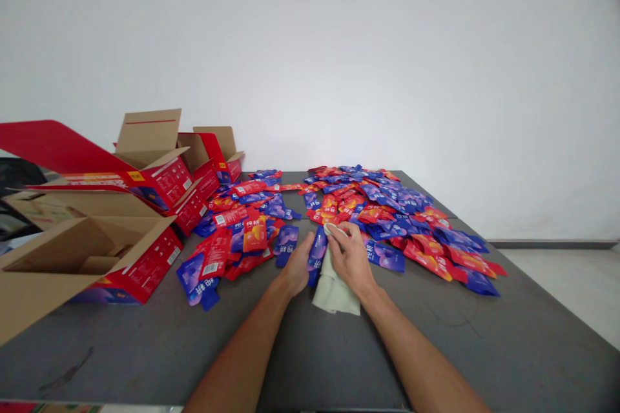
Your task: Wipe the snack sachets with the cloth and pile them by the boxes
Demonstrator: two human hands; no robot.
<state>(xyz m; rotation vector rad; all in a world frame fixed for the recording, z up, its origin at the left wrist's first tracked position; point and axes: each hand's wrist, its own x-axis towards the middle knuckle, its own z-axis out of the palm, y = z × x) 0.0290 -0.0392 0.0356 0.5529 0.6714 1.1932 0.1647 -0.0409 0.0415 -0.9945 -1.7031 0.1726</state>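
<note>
A big pale wall (339,58) stands behind a dark gray table (334,355). In the middle of the table, near the front, two bare hands are close together. The left hand (296,266) has its fingers closed on the left edge of a small blue packet (316,250). The right hand (352,259) has its fingers bent and pinched around a pale cloth (333,293). The top of the cloth lies against the packet, and the rest hangs down below the hand (it looks a bit crumpled). So the packet is between the two hands, partly hidden by the cloth.

Just beyond the left hand lies another blue packet (287,239). A messy heap of red and blue packets (254,232) is on the left, and a bigger heap (387,206) spreads out on the right. At the far left are open red cardboard boxes (155,261) with brown insides, their flaps sticking out.
</note>
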